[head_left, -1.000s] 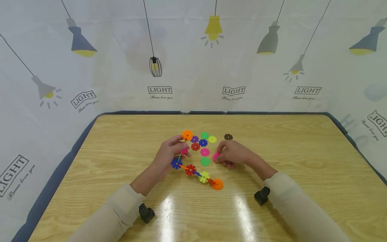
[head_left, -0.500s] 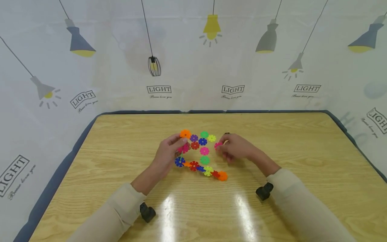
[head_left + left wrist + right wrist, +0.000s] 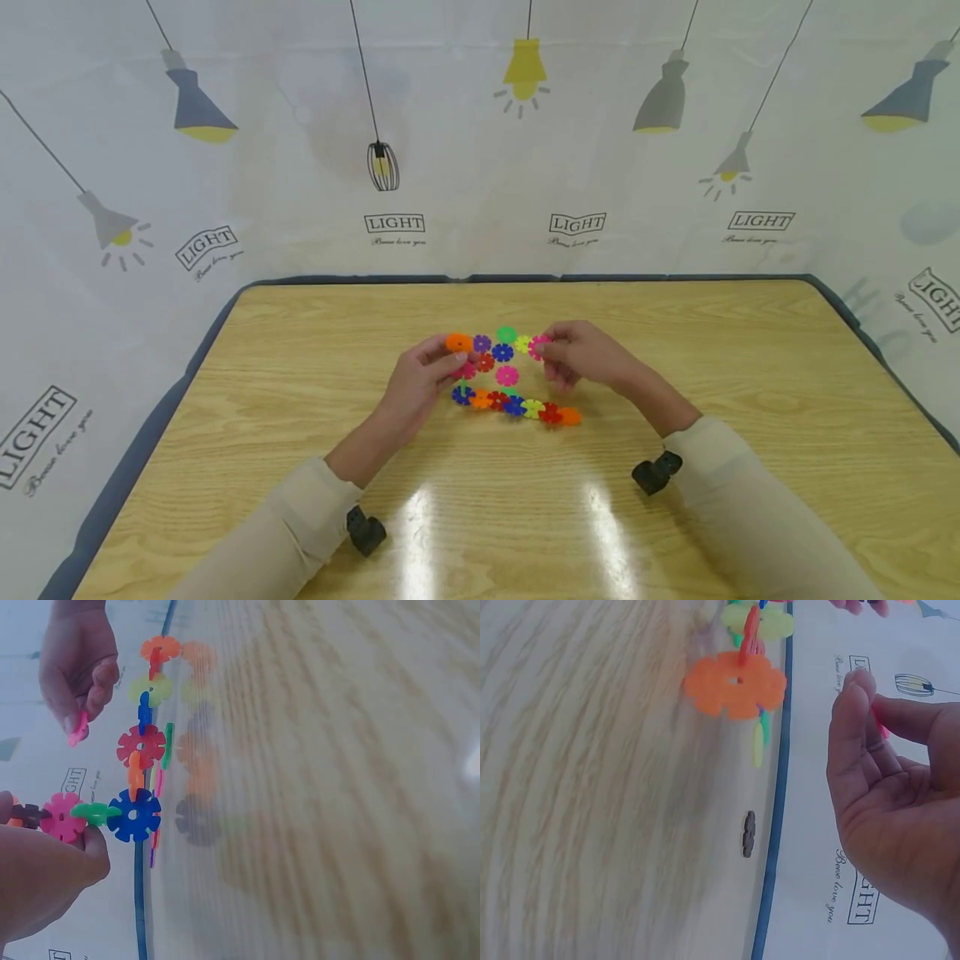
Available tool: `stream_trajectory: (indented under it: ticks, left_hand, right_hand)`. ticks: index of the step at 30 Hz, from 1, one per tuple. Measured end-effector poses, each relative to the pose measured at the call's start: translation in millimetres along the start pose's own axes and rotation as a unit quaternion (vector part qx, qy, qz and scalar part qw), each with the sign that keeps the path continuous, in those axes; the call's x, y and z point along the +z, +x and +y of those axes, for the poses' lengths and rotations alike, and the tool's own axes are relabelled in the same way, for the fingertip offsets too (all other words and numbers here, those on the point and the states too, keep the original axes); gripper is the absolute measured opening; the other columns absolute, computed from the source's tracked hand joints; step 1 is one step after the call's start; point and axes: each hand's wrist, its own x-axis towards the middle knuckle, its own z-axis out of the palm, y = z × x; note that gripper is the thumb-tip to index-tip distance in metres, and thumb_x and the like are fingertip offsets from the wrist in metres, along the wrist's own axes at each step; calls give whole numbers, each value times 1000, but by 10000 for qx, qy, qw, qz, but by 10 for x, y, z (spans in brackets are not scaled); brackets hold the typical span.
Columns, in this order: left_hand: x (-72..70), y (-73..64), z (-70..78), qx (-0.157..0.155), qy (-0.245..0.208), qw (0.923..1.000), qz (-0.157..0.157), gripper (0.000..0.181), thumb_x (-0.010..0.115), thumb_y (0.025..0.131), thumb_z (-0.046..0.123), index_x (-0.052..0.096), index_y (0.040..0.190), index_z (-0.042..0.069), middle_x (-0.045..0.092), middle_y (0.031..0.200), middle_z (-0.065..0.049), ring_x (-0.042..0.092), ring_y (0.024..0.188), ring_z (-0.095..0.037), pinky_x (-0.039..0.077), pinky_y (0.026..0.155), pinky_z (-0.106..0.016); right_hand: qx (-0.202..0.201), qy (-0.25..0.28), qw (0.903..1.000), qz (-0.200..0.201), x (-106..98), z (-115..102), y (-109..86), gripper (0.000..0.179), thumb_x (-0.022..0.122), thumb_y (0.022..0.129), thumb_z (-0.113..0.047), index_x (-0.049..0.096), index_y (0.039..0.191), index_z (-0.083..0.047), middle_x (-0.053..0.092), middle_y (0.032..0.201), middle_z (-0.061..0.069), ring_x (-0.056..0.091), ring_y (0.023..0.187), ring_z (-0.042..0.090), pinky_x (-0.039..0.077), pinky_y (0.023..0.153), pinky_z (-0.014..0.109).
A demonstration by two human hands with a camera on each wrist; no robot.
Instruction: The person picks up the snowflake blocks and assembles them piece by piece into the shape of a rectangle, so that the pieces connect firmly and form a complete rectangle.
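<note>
My left hand (image 3: 416,383) grips a chain of slotted plastic flower discs by the pink disc (image 3: 62,814). Part of this end lies hidden behind the fingers; an orange disc (image 3: 459,342) shows above the thumb in the head view. From the blue disc (image 3: 135,815) at its bend, the chain runs rightward through several colours to another orange disc (image 3: 570,416). Across from it, my right hand (image 3: 588,354) pinches a loose pink disc (image 3: 537,347) between thumb and fingertips, held apart from the chain.
Several loose discs lie on the wooden table (image 3: 262,375) between the hands, among them a purple disc (image 3: 482,342) and a pink disc (image 3: 507,376). A dark brown disc (image 3: 748,834) lies near the right hand. Behind the table hangs a lamp-printed cloth (image 3: 465,108).
The chain's free end has swung away from me and rightward, so the chain lies flatter across the head view. My right hand has moved farther from me with the pink disc.
</note>
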Motion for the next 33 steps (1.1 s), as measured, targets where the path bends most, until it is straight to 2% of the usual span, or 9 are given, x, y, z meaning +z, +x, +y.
stream_trajectory:
  ticks: [4,10,14,20,22,27,33]
  left_hand:
    - [-9,-1,-9,17,1,10000,-10,24,55,98,3,55,121,-4,62,110,-8,61,110,-26,49,100,-32]
    - [-8,-7,-30,102,240,9996,138,25,58,96,3,57,119,-4,61,104,-5,61,95,-16,50,95,-33]
    - [-15,-15,-53,180,383,9989,194,23,60,95,5,60,117,-1,63,108,-7,61,96,-16,50,96,-35]
    - [-11,-17,-74,372,152,9989,254,15,60,96,7,65,108,0,66,105,-12,65,90,-17,54,89,-32]
    - [-7,-16,-79,399,164,9986,302,14,61,96,8,66,106,0,67,104,-12,65,90,-17,55,88,-31]
    - [3,-11,-90,379,216,9980,466,14,63,95,8,65,107,1,67,104,-10,66,93,-18,54,91,-32]
    - [25,-24,-84,484,334,9968,550,12,64,94,9,62,105,4,69,99,-5,65,105,-32,54,91,-32]
  right_hand:
    - [-21,128,9999,-7,15,-37,-9,30,50,102,-21,55,111,7,62,77,11,60,61,22,58,63,37]
    - [11,366,9993,29,27,-111,-40,29,50,102,-21,56,112,6,63,77,12,61,60,22,58,63,35]
    - [-57,547,9985,25,46,-146,-59,28,50,102,-21,56,109,5,64,76,11,62,60,23,57,62,35]
    - [-271,786,9965,-97,98,-190,-76,24,52,102,-22,57,100,1,64,74,10,62,60,25,58,65,43]
    - [-345,847,9957,-149,121,-210,-80,24,52,101,-23,58,99,0,64,74,10,61,59,24,58,64,42]
    - [-434,980,9939,-275,192,-255,-66,26,52,102,-25,59,99,0,63,74,10,61,57,19,57,60,38]
    - [-422,1004,9933,-378,278,-323,-46,28,54,101,-25,59,96,2,63,72,9,60,56,19,56,57,32]
